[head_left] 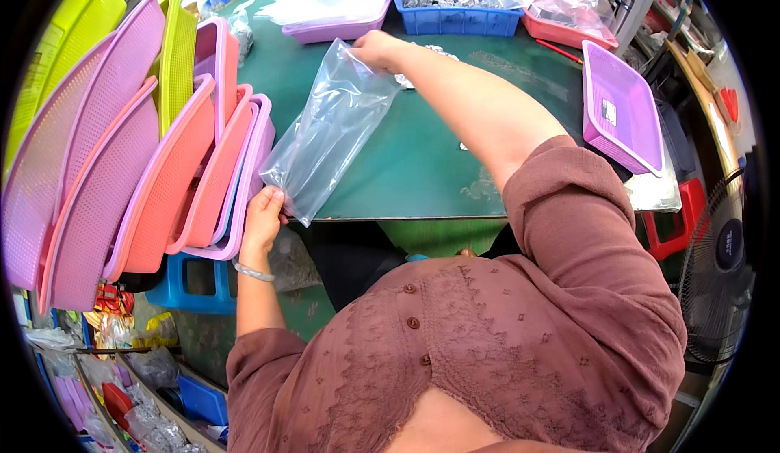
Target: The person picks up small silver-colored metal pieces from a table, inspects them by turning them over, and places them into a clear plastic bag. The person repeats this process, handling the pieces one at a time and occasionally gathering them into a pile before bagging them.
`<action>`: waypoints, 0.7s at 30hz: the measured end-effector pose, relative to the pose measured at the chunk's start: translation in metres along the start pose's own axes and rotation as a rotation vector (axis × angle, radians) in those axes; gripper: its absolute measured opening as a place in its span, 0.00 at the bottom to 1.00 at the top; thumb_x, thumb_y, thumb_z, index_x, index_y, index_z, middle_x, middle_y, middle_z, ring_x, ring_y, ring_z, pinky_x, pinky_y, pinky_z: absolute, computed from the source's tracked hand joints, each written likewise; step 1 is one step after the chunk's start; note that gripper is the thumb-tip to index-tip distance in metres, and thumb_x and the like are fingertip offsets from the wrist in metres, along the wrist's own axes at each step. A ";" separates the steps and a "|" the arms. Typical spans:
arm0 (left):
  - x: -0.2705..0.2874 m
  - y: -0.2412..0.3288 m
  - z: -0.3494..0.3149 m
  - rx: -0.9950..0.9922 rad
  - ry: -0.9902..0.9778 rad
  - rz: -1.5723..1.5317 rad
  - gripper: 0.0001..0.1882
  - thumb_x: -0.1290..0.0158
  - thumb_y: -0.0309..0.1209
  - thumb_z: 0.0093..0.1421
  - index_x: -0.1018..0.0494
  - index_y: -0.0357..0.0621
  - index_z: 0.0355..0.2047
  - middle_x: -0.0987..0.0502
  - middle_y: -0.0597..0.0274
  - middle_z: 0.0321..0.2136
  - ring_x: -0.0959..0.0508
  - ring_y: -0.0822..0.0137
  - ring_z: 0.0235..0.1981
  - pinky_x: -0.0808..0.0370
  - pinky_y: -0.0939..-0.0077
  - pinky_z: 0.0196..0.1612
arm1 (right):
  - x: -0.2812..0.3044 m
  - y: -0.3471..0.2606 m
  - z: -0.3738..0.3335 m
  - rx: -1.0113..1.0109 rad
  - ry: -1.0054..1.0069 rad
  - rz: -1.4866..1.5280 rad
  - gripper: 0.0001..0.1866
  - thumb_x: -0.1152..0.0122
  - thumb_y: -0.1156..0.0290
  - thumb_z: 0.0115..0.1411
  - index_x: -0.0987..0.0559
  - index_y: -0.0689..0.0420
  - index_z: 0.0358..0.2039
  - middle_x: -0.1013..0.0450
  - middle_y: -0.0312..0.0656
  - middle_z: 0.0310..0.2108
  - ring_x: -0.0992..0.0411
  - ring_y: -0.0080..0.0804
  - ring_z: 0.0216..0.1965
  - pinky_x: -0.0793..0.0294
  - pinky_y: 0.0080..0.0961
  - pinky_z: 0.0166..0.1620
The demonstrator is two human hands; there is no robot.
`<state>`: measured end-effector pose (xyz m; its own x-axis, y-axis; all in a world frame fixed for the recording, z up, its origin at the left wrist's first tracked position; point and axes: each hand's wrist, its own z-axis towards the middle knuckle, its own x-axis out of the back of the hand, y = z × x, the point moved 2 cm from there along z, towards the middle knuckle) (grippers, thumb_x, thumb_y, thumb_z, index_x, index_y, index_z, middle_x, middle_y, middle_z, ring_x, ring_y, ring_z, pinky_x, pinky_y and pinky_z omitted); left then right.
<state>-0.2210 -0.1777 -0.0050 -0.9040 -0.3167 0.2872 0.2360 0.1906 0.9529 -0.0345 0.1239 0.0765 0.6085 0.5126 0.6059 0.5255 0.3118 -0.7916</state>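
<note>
A clear plastic bag (329, 132) is stretched slantwise over the left part of the green table, looking flat with nothing visible inside. My left hand (262, 213) pinches its near corner beside the stacked baskets, thumb on top. At the far end, my right hand (379, 52) is closed on the bag's upper edge; its fingertips are partly hidden. Just beyond my right wrist lie some small whitish-silver pieces (404, 81), partly covered by my forearm.
Pink, purple and lime baskets (106, 201) stand stacked on the left. At the back are a purple tray of plastic bags (333, 2) and a blue bin (459, 21) of metal parts. A purple basket (621, 112) and a black fan (719, 246) are on the right.
</note>
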 end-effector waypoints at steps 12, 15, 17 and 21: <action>-0.011 0.002 -0.001 0.036 0.246 0.203 0.09 0.56 0.29 0.60 0.30 0.38 0.26 0.30 0.65 0.16 0.32 0.76 0.16 0.35 0.80 0.21 | 0.054 0.061 -0.085 0.313 0.085 -0.527 0.16 0.49 0.67 0.50 0.24 0.57 0.38 0.28 0.49 0.40 0.29 0.45 0.40 0.30 0.33 0.45; -0.010 -0.004 0.012 -0.121 0.339 0.428 0.09 0.55 0.29 0.58 0.30 0.35 0.26 0.27 0.59 0.19 0.28 0.68 0.20 0.31 0.73 0.28 | 0.039 0.098 -0.156 0.404 -0.083 -0.562 0.18 0.45 0.71 0.48 0.27 0.59 0.43 0.28 0.49 0.40 0.30 0.45 0.40 0.31 0.33 0.46; -0.015 0.001 0.021 -0.220 0.414 0.535 0.09 0.55 0.29 0.57 0.29 0.34 0.27 0.27 0.56 0.20 0.27 0.64 0.23 0.31 0.71 0.31 | 0.031 0.107 -0.199 0.509 -0.077 -0.546 0.19 0.43 0.75 0.46 0.27 0.59 0.42 0.28 0.48 0.40 0.31 0.44 0.41 0.31 0.33 0.47; -0.017 0.010 0.026 -0.276 0.503 0.554 0.08 0.52 0.28 0.55 0.30 0.34 0.31 0.26 0.54 0.21 0.26 0.58 0.23 0.31 0.67 0.33 | 0.014 0.104 -0.238 0.612 0.039 -0.599 0.15 0.47 0.80 0.45 0.26 0.62 0.37 0.28 0.44 0.35 0.33 0.41 0.39 0.32 0.32 0.44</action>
<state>-0.2122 -0.1461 -0.0025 -0.3756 -0.6368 0.6733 0.7432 0.2271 0.6293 0.1702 -0.0268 0.0212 0.3564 0.0986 0.9291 0.3583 0.9039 -0.2334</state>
